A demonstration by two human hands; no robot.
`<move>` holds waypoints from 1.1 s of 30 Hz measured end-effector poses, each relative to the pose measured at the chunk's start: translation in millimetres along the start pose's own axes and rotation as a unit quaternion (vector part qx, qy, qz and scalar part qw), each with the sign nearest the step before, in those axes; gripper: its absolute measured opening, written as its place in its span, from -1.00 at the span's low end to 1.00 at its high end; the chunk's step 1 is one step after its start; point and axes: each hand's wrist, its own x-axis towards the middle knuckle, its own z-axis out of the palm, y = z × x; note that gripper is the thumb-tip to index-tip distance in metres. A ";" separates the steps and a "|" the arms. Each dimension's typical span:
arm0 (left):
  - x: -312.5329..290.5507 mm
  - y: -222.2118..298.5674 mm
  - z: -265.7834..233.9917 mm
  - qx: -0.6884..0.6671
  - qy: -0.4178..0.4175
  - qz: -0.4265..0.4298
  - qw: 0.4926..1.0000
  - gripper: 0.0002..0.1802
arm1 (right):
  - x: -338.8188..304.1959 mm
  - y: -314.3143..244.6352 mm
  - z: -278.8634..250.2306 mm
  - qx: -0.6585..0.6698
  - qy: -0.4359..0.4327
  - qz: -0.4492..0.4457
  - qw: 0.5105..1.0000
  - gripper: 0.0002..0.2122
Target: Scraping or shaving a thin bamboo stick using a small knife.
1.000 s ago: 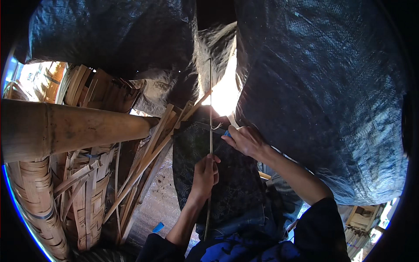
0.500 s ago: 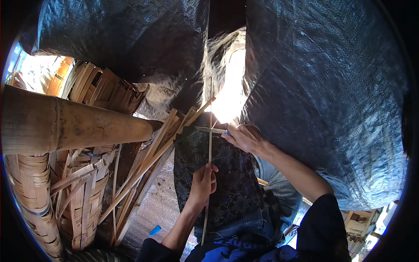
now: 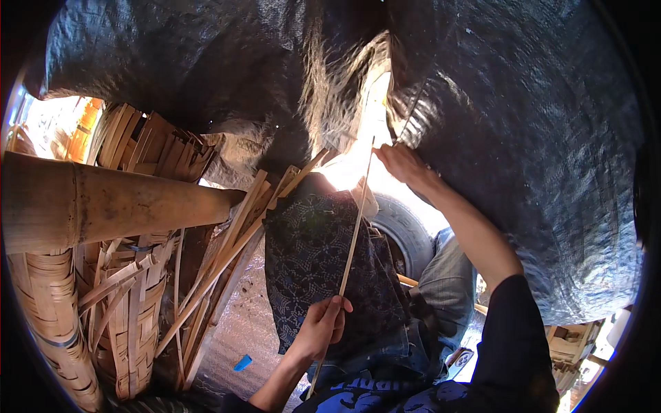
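Note:
My left hand point(image 3: 323, 327) is closed round a long thin bamboo strip point(image 3: 353, 251), low in front of my body. The strip slants upward and a little to the right, its lower end close to my shirt. Farther out, my right hand point(image 3: 405, 165) is curled closed beside the strip's upper end. The blue-handled knife seen in it half a second ago is hardly visible now against the bright glare. Whether the blade touches the strip cannot be made out. A dark patterned cloth point(image 3: 310, 255) covers my lap under the strip.
At left a thick bamboo pole point(image 3: 138, 203) juts in above woven bamboo baskets point(image 3: 51, 310). Split bamboo pieces point(image 3: 231, 255) lean beside my lap. A dark tarpaulin point(image 3: 530, 151) hangs ahead and right. A tyre point(image 3: 406, 230) stands past my knee; a blue scrap point(image 3: 243, 363) lies on the floor.
My right hand has moved up and away along the strip, from its middle to its far end. The strip's top has swung right. My left hand sits lower, still gripping it.

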 end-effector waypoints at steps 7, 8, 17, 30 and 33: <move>-11.4 7.2 -13.6 -0.001 0.025 0.003 1.000 -0.65 | 9.9 41.6 -17.2 0.124 0.037 0.229 0.965 -0.41; -6.6 12.3 -12.7 0.012 0.068 0.013 0.998 -0.65 | -6.1 22.3 -15.1 0.206 -0.016 0.251 0.946 -0.42; 26.2 21.5 -1.9 0.134 0.079 0.080 0.985 -0.71 | -106.7 -136.2 16.9 0.444 0.011 0.089 0.892 -0.66; 43.9 19.1 -25.5 0.012 0.015 0.100 0.995 -0.75 | -146.9 -96.9 -40.2 0.280 -0.063 -0.023 0.958 -0.68; 47.0 20.3 -20.6 0.019 0.030 0.113 0.993 -0.74 | -153.1 -98.8 -35.6 0.183 -0.071 -0.113 0.974 -0.71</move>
